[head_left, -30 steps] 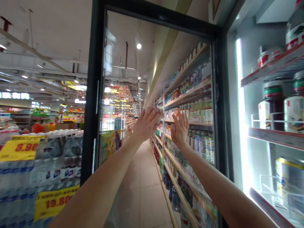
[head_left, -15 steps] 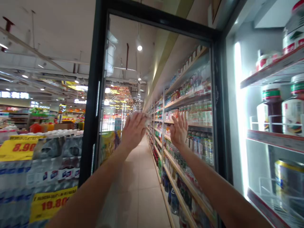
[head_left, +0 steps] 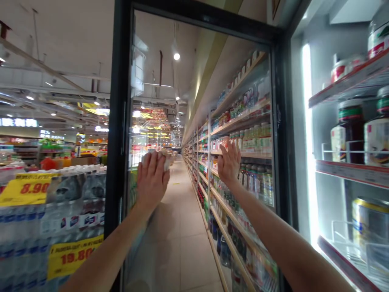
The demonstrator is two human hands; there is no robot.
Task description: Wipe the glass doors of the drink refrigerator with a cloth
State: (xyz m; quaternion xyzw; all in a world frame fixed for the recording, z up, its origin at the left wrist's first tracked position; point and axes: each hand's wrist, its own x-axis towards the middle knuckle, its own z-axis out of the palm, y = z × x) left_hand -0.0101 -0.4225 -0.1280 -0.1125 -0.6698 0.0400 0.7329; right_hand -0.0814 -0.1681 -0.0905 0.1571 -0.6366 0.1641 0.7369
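Observation:
In front of me is the glass door (head_left: 194,227) of an upright drinks fridge, swung open in its dark frame. My left hand (head_left: 151,178) presses a crumpled white cloth (head_left: 167,160) flat against the glass on the left side. Most of the cloth is hidden under the palm and fingers. Further right, my right hand (head_left: 230,164) holds nothing and rests on the glass with its fingers apart. Both arms are stretched forward.
On the right, fridge shelves (head_left: 343,172) hold dark bottles (head_left: 351,132) and a can (head_left: 369,227). Stacked bottle packs (head_left: 73,207) with yellow price signs (head_left: 27,188) stand left of the door. Through the glass I see an aisle and long shelves of drinks (head_left: 255,140).
My left hand has slid left and slightly down across the glass with the white cloth. My right hand stays at nearly the same spot.

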